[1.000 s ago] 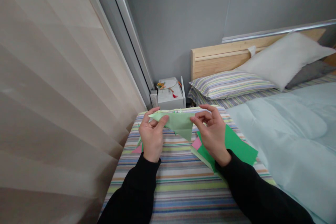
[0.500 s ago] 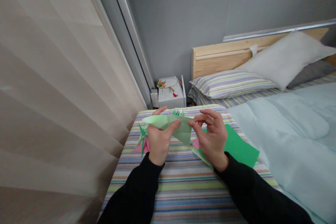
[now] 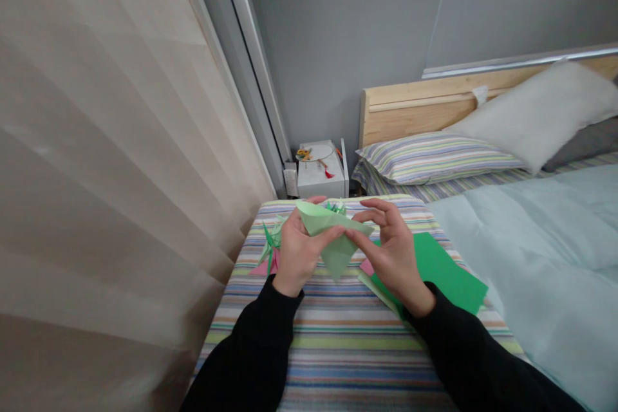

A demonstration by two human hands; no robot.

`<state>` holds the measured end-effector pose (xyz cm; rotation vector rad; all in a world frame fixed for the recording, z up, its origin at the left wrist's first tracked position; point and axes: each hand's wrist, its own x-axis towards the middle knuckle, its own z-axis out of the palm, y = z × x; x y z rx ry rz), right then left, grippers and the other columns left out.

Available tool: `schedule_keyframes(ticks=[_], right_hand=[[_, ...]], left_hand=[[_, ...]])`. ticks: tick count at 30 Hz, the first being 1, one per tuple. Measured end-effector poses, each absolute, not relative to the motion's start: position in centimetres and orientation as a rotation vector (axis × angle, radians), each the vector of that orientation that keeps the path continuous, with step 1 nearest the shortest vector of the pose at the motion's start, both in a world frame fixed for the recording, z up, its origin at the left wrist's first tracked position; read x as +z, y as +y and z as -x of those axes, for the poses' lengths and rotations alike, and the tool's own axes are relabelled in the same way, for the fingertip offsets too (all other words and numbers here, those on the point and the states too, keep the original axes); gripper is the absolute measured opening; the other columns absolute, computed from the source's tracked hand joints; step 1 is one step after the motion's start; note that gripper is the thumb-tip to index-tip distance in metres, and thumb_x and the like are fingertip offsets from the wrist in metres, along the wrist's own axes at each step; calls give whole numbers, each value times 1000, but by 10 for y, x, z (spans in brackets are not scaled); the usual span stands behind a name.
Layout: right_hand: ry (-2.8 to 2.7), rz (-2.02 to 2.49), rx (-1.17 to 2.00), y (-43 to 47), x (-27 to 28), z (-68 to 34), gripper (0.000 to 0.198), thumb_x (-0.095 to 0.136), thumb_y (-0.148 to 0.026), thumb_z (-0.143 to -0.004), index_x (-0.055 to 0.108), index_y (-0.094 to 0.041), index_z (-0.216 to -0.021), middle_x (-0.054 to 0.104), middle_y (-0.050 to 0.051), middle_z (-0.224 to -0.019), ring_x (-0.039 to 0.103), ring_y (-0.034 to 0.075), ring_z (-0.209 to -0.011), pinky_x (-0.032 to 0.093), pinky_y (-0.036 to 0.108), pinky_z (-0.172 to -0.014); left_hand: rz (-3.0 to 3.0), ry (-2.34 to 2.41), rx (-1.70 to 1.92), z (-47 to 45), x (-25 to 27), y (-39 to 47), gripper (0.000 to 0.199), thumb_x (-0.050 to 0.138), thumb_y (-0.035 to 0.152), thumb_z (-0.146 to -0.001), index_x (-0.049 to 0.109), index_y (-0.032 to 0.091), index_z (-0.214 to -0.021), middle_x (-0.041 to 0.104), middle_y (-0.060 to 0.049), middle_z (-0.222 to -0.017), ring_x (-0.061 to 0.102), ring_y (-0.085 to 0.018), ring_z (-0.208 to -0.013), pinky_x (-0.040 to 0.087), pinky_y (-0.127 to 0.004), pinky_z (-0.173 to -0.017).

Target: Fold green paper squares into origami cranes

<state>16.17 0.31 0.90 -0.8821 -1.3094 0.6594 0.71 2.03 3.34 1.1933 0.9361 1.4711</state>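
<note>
A light green sheet of origami paper [image 3: 337,256], folded to a pointed shape, is held above the striped cloth. My left hand [image 3: 300,251] grips its left side, thumb in front and fingers behind. The thumb and fingertips of my right hand [image 3: 393,254] pinch its right part, close to the left thumb. Folded paper pieces in green and pink [image 3: 271,248] lie just left of my left hand. Another green folded piece [image 3: 337,208] sits behind the held paper. Under and beside my right wrist are flat green paper sheets [image 3: 447,277], with pink and pale green edges showing.
The striped cloth [image 3: 347,347] covers the surface in front of me. A pleated curtain [image 3: 120,174] hangs along the left. Beyond stands a small white cabinet [image 3: 313,187] with a tasselled ornament on top. To the right is a bed with a pale blue quilt [image 3: 545,225].
The held paper has turned, so its point now hangs down between my hands. My right fingers have come closer to my left thumb. The view has shifted slightly.
</note>
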Motion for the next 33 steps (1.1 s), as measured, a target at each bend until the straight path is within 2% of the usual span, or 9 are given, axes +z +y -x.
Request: schedule_keyframes(ticks=[4, 8, 12, 17, 27, 33], right_hand=[[-1249, 898, 744, 3, 10, -161, 38, 80, -26, -81, 57, -27, -113, 69, -3, -80, 67, 20, -81, 48, 37, -84], [-1243, 931, 772, 3, 8, -161, 39, 80, -25, -80, 58, -26, -112, 70, -4, -74, 66, 20, -77, 48, 38, -84], [-1234, 950, 839, 3, 10, -160, 40, 82, -25, -77, 58, -25, -109, 69, -6, -71, 66, 19, -72, 47, 39, -85], [-1230, 933, 942, 0, 14, -158, 39, 82, -25, -75, 58, -25, -105, 67, -7, -65, 63, 19, -66, 48, 37, -75], [-1124, 887, 1166, -1, 17, -154, 42, 86, -25, -67, 58, -22, -99, 63, -8, -60, 57, 14, -57, 46, 30, -61], [-1038, 878, 1230, 2, 15, -155, 44, 88, -26, -63, 58, -21, -96, 62, -8, -59, 56, 13, -54, 44, 28, -58]], left_hand=[[-1221, 947, 1482, -9, 34, 19, 65, 95, 28, -58, 65, 17, -115, 75, 0, -78, 72, -17, -69, 58, -26, -67], [-1127, 937, 1532, -7, 32, 21, 71, 95, 29, -59, 60, 20, -120, 77, 0, -75, 74, -20, -65, 58, -27, -61], [-1066, 876, 1608, -1, 31, 25, 69, 94, 27, -61, 60, 22, -121, 77, 1, -74, 73, -17, -62, 57, -25, -61], [-936, 860, 1654, 3, 34, 30, 70, 94, 29, -60, 60, 22, -120, 76, 3, -72, 72, -15, -61, 55, -23, -62], [-764, 811, 1677, 11, 33, 38, 67, 93, 26, -61, 60, 20, -119, 75, 3, -77, 71, -12, -69, 53, -23, -72], [-581, 751, 1765, 17, 32, 47, 51, 91, 18, -60, 63, 19, -101, 75, 2, -81, 72, -11, -78, 53, -23, -80]])
